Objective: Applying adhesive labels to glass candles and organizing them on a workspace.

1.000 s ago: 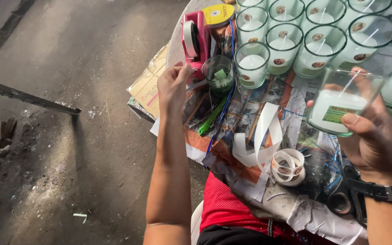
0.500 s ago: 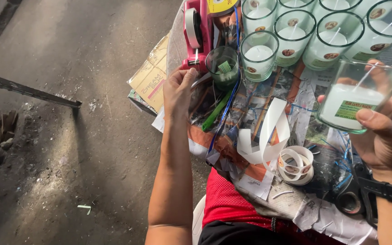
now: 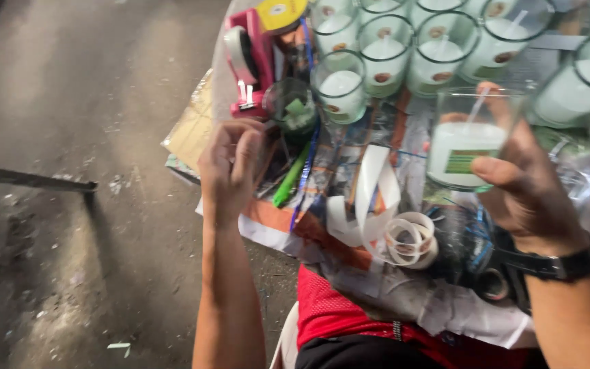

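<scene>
My right hand is wrapped around a clear glass candle with white wax, a white wick and a green label, tilted above the table. My left hand hovers at the table's left edge, just below a pink tape dispenser. Its fingers are curled and pinched together; whether anything thin lies between them I cannot make out. A small glass with green scraps stands right beside this hand.
Several filled candle glasses stand in rows at the back. A green marker and curled white paper strips lie on the printed paper covering the table. A dark metal bar crosses the concrete floor at left.
My left hand has drawn back from the tape dispenser toward me, fingers closing. My right hand with the candle glass has moved left, toward the table's middle.
</scene>
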